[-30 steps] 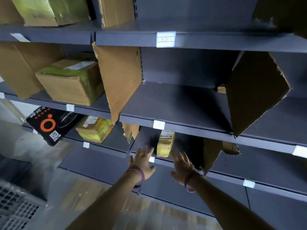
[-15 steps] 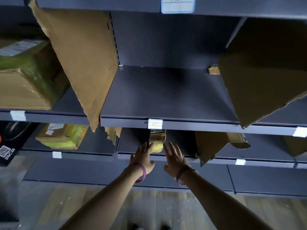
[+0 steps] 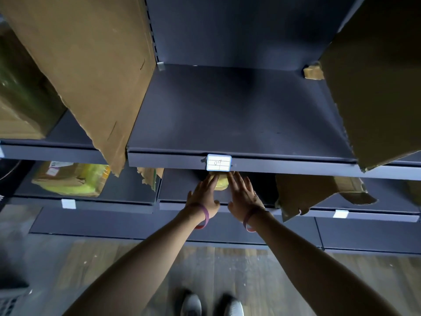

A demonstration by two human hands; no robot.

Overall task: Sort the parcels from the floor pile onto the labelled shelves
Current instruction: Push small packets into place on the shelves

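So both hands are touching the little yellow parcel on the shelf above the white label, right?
Not quite. In the head view the left hand and the right hand are touching the little yellow parcel, but it sits on the shelf below the white label, not above it.

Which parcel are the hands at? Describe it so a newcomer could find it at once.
Find the white label fronting the central shelf. Right below it, a small yellow parcel stands between the left hand and right hand. Its neighbour one bay left is bigger and yellow-green.
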